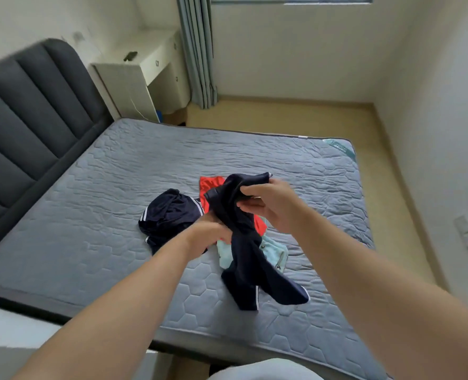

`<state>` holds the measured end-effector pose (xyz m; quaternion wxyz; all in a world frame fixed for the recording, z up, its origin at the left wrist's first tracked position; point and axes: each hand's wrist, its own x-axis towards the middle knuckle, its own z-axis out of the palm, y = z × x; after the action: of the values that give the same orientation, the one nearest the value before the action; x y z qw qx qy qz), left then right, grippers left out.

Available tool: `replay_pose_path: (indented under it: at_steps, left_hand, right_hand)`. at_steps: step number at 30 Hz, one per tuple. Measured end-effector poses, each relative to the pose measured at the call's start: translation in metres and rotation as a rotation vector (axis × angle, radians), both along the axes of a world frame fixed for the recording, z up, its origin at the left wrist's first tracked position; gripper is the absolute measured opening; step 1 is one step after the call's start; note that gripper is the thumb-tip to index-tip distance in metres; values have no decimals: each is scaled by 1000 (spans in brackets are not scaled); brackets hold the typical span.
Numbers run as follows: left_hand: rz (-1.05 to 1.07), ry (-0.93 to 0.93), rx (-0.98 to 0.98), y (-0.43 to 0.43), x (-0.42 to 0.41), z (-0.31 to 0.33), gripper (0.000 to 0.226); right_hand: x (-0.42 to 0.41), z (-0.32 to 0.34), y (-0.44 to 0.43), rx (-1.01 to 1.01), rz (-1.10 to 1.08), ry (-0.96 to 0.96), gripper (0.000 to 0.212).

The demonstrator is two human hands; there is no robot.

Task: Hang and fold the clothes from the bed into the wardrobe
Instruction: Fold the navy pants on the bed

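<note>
Person has both hands over the mattress (90, 215), working one navy garment (244, 242). Right hand (271, 207) grips its top end, fingers curled round the bunched fabric. Left hand (209, 234) sits lower and to the left, clenched on the garment's middle; exact finger placement is hidden by cloth. Garment hangs twisted between and below the hands. Its lower end, with a thin white stripe, droops toward the mattress near the front edge; touching or just above, can't tell.

Rest of the pile lies mid-mattress, behind and under the hands:
- second navy piece (170, 215), white stripes, crumpled, left of the held one
- red garment (211, 185) further back, partly covered
- light blue garment (275, 250) on the right, partly covered by the hanging fabric

The three touch or overlap.

Mattress is grey, quilted. Dark padded headboard (21, 119) on the left. White desk (145, 72) sits beyond the bed's far corner, with a small dark object (130, 55) on top, too small to identify. Grey-green curtain (197, 50) hangs beside the desk, tan floor (282, 116) past the far side
</note>
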<state>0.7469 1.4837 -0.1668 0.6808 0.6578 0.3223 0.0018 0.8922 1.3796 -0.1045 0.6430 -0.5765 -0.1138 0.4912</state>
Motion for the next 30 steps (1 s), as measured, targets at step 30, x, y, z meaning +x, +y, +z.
replay_pose_path:
  at_steps: [30]
  left_hand:
    - [299,-199,-273,-37,87,112,34]
  right_hand:
    - [24,-21,-95,-238,515,-193,40]
